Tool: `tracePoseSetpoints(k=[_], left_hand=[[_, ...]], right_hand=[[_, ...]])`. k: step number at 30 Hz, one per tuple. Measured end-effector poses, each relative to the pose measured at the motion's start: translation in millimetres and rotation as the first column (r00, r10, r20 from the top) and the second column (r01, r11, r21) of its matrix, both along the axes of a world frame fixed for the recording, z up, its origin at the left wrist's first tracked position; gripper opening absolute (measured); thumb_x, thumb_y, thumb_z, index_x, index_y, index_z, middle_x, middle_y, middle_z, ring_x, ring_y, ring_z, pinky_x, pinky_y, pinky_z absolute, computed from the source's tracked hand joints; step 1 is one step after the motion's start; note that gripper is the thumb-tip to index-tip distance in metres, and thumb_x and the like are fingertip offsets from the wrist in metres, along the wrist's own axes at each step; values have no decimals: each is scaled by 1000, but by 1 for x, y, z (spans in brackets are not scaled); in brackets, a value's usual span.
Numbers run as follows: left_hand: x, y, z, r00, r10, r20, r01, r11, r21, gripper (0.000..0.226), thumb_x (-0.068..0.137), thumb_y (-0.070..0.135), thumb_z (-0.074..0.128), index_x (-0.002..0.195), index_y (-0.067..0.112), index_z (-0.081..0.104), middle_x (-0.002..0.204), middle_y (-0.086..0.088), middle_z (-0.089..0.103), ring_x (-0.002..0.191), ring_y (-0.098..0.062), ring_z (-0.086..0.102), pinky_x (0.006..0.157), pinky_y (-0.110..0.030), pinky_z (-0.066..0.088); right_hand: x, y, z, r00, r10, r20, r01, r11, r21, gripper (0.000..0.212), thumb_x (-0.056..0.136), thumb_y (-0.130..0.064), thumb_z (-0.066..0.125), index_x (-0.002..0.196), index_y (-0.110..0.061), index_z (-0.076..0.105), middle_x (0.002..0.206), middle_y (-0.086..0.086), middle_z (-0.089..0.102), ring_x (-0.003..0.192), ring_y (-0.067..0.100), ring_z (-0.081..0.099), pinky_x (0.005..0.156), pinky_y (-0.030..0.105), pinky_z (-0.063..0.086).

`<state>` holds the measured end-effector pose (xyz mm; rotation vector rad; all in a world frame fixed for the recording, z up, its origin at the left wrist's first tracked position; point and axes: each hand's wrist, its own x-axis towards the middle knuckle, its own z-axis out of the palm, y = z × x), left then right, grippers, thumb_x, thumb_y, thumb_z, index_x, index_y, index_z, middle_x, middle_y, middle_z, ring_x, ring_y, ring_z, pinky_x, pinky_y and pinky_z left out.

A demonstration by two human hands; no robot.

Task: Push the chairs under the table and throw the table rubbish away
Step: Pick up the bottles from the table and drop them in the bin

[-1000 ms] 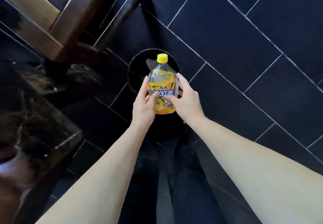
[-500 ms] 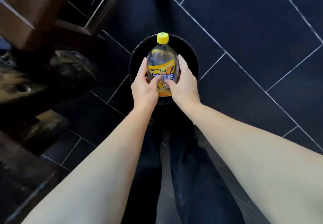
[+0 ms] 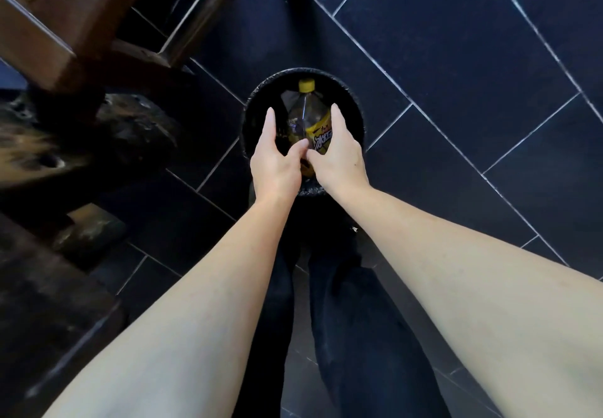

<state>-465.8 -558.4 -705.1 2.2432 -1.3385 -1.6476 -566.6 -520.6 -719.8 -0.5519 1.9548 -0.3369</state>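
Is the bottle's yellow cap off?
No, the yellow cap sits on the neck of the bottle, which lies inside the black bin.

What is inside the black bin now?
Inside the black bin lies a clear bottle with a yellow cap and label. The left hand and right hand cover its lower part; the bin's bottom is too dark to see.

Dining room: dark tiled floor, wooden chair.
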Motion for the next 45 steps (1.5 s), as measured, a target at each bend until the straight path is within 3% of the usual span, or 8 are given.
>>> tracePoseSetpoints(k=[4,7,12,18,24,29,38,45], left_hand=[[-4,4,44,987,-147,70,152,985,-80,70,96,28,63,156,34,26,159,11,35,146,-8,29,114,-24,25],[-10,9,98,949,-281,143,297,949,-107,68,98,28,60,156,30,26,153,7,42,140,-12,39,99,-21,30],[-9,23,218,754,-566,335,625,774,-99,64,93,30,63,150,28,34,140,-2,49,121,-27,49,90,-43,50],[21,41,354,630,-625,461,755,633,-173,56,89,32,63,140,25,43,128,-5,53,110,-29,51,80,-44,52],[90,57,456,794,-420,438,582,734,-351,53,88,31,65,138,27,47,128,-1,54,112,-30,52,86,-47,53],[202,68,507,882,-172,438,408,742,-532,54,89,31,67,141,25,51,134,-1,57,115,-26,56,95,-40,51],[437,78,541,908,166,386,112,790,-603,60,91,38,68,146,25,46,136,-3,57,120,-24,57,98,-38,51],[544,58,555,901,391,189,-204,767,-609,64,91,37,68,148,27,42,140,-5,53,127,-23,53,105,-36,41]], right_hand=[[-6,6,52,999,36,-30,-37,999,-23,87,91,-24,70,160,-29,16,160,-6,36,144,16,37,108,31,36],[-15,15,106,994,91,-56,-91,996,-10,88,90,-30,73,159,-27,19,160,-5,35,145,18,35,110,35,35],[-29,36,223,946,293,-136,-294,956,17,75,90,-41,69,153,-31,31,150,-2,45,136,24,45,107,43,43],[-19,46,364,858,465,-219,-483,875,-39,67,92,-42,66,150,-33,33,139,-1,51,126,25,52,98,44,47],[33,46,457,825,490,-281,-549,814,-191,68,90,-42,69,149,-31,38,140,-2,52,126,23,54,99,39,45],[116,31,502,768,551,-326,-635,720,-280,70,90,-42,70,151,-30,38,141,0,53,129,22,52,104,39,44],[323,-12,530,629,656,-417,-777,553,-300,71,90,-50,68,151,-33,37,152,-4,47,134,21,51,108,39,44],[428,-55,550,558,685,-468,-827,416,-378,70,90,-49,68,151,-30,39,151,-1,49,135,23,51,106,40,46]])
